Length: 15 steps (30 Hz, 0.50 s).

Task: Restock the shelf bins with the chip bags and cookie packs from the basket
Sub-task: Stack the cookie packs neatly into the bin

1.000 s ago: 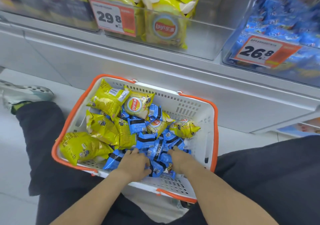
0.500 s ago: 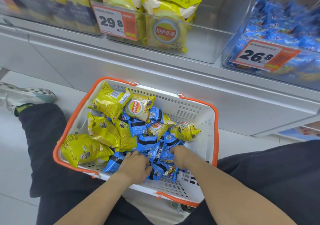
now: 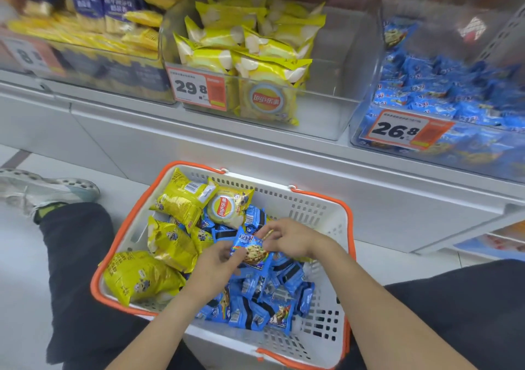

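Observation:
A white basket with an orange rim (image 3: 321, 216) sits on the floor between my knees. Yellow chip bags (image 3: 181, 202) fill its left side and blue cookie packs (image 3: 255, 310) its near middle. Both hands hover over the basket's centre, holding one blue cookie pack (image 3: 251, 248) between them. My left hand (image 3: 218, 264) pinches the pack's lower left corner. My right hand (image 3: 289, 237) grips its upper right edge. Above, a clear bin of yellow chip bags (image 3: 255, 65) and a clear bin of blue cookie packs (image 3: 443, 96) stand on the shelf.
Price tags reading 29.8 (image 3: 196, 88) and 26.8 (image 3: 397, 129) hang on the bin fronts. A third bin with purple and yellow packs (image 3: 93, 14) stands at the left. A grey shelf base (image 3: 199, 145) runs behind the basket. My shoe (image 3: 48, 187) rests on the floor at left.
Both hands have risen out of the cookie pile, lifting one blue cookie pack between them. The view has tilted up toward the shelf bins.

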{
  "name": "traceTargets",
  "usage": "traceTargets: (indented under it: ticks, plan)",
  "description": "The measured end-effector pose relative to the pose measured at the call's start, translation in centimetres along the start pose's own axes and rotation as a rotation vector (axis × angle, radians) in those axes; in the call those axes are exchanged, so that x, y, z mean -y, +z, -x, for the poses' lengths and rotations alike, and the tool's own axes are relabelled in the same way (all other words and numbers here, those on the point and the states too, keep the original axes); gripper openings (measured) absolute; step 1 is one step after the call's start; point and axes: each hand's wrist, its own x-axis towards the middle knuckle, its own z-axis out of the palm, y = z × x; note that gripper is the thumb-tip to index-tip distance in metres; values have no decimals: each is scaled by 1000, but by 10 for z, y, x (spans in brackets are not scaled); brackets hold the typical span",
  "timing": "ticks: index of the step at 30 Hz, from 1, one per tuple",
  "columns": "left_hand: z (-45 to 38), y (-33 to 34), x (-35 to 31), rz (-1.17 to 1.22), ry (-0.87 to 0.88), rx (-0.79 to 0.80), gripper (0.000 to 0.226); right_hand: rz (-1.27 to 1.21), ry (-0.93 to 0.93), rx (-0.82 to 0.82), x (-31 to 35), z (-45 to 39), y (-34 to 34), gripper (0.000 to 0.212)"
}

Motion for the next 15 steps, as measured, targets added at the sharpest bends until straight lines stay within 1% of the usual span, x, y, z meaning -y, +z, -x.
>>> traceTargets:
  ticks: [2, 3, 6, 9, 12, 15]
  plan:
    - [2, -5, -18, 127, -21, -18, 6, -60, -35, -59, 12, 7, -11, 22]
    - [3, -6, -26, 171, -22, -33, 8, -88, -62, -86, 17, 9, -16, 21]
    - [-2, -9, -49, 238, -5, -53, 27, -59, -174, -170, 29, 19, -33, 30]
    - [-12, -9, -74, 318, 29, -66, 35, 0, -245, -276, 39, 31, -52, 36]
    - [-17, -4, -110, 379, 104, -86, 27, -51, -311, -460, 52, 49, -72, 37]
    - [-21, 1, -157, 332, 279, -140, 17, -124, -422, -651, 65, 75, -92, 35]
